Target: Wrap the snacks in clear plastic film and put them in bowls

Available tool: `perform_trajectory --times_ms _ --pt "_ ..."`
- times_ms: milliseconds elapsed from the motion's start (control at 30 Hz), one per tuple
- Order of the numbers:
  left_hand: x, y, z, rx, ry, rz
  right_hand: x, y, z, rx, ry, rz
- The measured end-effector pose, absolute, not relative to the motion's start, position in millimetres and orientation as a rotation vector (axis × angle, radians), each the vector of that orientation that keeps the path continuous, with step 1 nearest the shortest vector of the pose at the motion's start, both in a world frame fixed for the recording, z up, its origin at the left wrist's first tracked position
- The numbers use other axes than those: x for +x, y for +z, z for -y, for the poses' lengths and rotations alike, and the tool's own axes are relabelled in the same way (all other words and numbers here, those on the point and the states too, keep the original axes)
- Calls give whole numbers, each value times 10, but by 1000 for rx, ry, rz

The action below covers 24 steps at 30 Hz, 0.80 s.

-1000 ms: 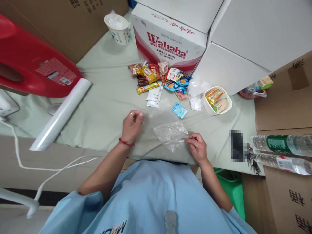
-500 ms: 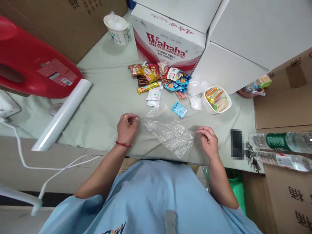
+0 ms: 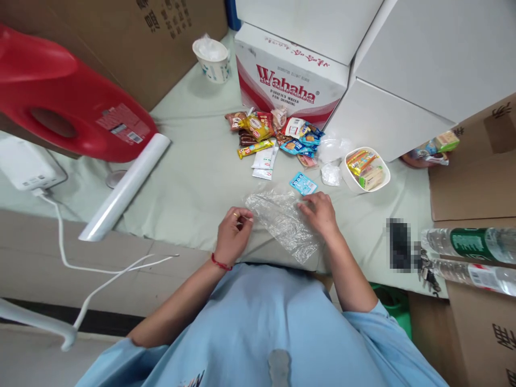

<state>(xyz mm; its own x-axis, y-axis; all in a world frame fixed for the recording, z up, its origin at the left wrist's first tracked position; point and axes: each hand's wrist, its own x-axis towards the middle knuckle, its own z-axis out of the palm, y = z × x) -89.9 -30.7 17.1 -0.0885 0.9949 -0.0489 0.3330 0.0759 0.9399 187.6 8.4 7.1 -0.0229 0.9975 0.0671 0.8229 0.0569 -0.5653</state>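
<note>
A crumpled sheet of clear plastic film (image 3: pixel 286 223) lies on the cloth in front of me. My left hand (image 3: pixel 235 232) is closed in a pinch at the film's left edge. Over the film's upper right side, my right hand (image 3: pixel 321 214) has its thumb and fingers apart, with the fingertips touching or just above it. Just beyond those fingertips lies a small blue packet (image 3: pixel 303 183). Farther back, white sachets (image 3: pixel 264 161) sit by a pile of wrapped snacks (image 3: pixel 258 126). A white tub (image 3: pixel 365 171) holds more wrapped snacks.
A roll of film (image 3: pixel 124 188) and a large red jug (image 3: pixel 80 107) stand at left. A Wahaha box (image 3: pixel 290 80) and a paper cup (image 3: pixel 213 62) are at the back. Keys (image 3: pixel 429 274) and water bottles (image 3: pixel 467 244) lie at right.
My right hand has moved left and away from me, from beside the film to over it. My left hand stays at the film's left edge. The view has shifted slightly.
</note>
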Motion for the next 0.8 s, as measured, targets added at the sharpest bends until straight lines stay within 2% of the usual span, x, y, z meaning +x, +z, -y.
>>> perform_trajectory --times_ms 133,300,433,500,633,800 --pt "-689 155 307 1307 923 -1381 1804 109 -21 -1846 492 1983" --pt "-362 166 202 1128 737 -1142 1639 296 238 -1814 288 1972" --pt "-133 152 113 967 751 -1076 1451 435 463 -1790 239 2020" --pt "-80 118 95 904 776 -1061 1421 467 534 -1741 338 2012" --pt "-102 38 113 852 799 -1083 1574 506 532 -1590 761 1755" --pt "-179 41 151 866 777 -1094 1774 489 377 -1630 994 1610"
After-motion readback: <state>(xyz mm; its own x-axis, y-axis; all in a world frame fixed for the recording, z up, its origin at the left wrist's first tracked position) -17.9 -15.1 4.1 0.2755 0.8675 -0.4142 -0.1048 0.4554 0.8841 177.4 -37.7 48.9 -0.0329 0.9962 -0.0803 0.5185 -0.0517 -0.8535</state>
